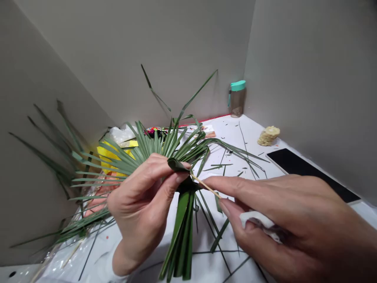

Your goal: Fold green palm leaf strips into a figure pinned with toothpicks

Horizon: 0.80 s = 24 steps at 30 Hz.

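My left hand pinches a folded green palm leaf between thumb and fingers, in the middle of the view. Below the fold, several long leaf strips hang in a bunch. My right hand holds a thin wooden stick between thumb and index finger. The stick's far end touches the fold; whether it goes into the leaf I cannot tell. Tucked in the curl of my right hand is a crumpled white tissue. Behind my left hand spreads a large fan palm leaf.
At the back right stands a bottle with a turquoise lid. A pale twisted roll and a dark-screened tablet or phone lie on the right. Leaf scraps litter the white tabletop. Yellow packaging is at left; grey walls enclose the table.
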Each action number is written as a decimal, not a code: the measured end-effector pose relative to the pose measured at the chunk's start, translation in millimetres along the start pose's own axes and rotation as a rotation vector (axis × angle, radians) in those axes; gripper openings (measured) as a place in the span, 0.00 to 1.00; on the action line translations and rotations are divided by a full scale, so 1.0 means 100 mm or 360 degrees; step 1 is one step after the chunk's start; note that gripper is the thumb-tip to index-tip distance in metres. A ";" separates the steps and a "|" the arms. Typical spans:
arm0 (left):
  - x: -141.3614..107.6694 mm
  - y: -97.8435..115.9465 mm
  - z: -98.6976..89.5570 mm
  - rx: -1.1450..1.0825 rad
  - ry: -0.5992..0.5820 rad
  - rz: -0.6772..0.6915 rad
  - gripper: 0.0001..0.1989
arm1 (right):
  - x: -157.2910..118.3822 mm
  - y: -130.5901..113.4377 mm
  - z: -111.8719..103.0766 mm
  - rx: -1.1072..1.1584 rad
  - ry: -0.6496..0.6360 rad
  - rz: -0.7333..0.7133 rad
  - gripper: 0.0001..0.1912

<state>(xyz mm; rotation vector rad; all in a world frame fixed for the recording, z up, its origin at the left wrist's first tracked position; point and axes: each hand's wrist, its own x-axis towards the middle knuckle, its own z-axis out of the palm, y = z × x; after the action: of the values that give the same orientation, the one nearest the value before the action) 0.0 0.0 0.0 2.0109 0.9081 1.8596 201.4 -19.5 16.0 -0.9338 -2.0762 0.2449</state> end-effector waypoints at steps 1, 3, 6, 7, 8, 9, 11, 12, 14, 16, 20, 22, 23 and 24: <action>-0.01 0.00 0.00 -0.0001 0.0015 0.0004 0.16 | 0.00 -0.01 0.01 0.0001 -0.0002 0.0020 0.16; -0.03 -0.01 0.02 -0.0001 0.0044 -0.0011 0.16 | 0.00 -0.02 0.02 0.0006 0.0001 0.0027 0.16; -0.04 -0.02 0.03 0.0001 0.0068 -0.0015 0.16 | 0.02 -0.01 0.03 0.0003 -0.0014 0.0006 0.16; -0.04 -0.02 0.03 0.0000 0.0058 -0.0017 0.16 | 0.02 0.00 0.03 0.0002 -0.0014 -0.0010 0.17; -0.04 -0.02 0.02 -0.0003 0.0041 -0.0026 0.16 | 0.02 0.01 0.03 0.0011 0.0008 -0.0044 0.17; -0.03 -0.02 0.02 -0.0008 0.0022 -0.0040 0.16 | 0.01 0.02 0.02 0.0012 0.0016 -0.0057 0.18; -0.03 -0.02 0.01 -0.0030 -0.0020 -0.0062 0.16 | 0.00 0.02 0.00 -0.0029 0.0022 -0.0065 0.18; -0.02 -0.01 0.01 -0.0041 -0.0034 -0.0080 0.16 | 0.00 0.02 0.00 -0.0067 0.0007 -0.0046 0.18; -0.02 -0.01 0.00 -0.0065 -0.0049 -0.0117 0.15 | 0.00 0.01 -0.01 -0.0123 -0.0018 -0.0021 0.17; -0.02 0.00 -0.01 -0.0063 -0.0055 -0.0189 0.14 | 0.01 0.00 0.00 -0.0113 0.0009 -0.0054 0.17; 0.00 0.01 -0.03 -0.0068 -0.0069 -0.0295 0.13 | 0.05 0.01 0.05 -0.0075 0.0102 -0.0119 0.17; 0.01 0.01 -0.03 -0.0117 -0.0079 -0.0329 0.12 | 0.04 0.02 0.07 -0.0068 0.0079 -0.0123 0.16; 0.01 0.01 -0.03 -0.0137 -0.0082 -0.0351 0.12 | 0.04 0.02 0.07 -0.0052 0.0076 -0.0129 0.16; 0.02 0.01 -0.03 -0.0151 -0.0080 -0.0374 0.11 | 0.03 0.03 0.07 -0.0035 0.0054 -0.0115 0.15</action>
<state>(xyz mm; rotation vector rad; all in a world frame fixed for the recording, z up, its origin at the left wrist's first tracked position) -2.4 -0.5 2.5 1.8011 0.9761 1.6852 196.2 -14.2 11.7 -0.8682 -2.0810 0.1673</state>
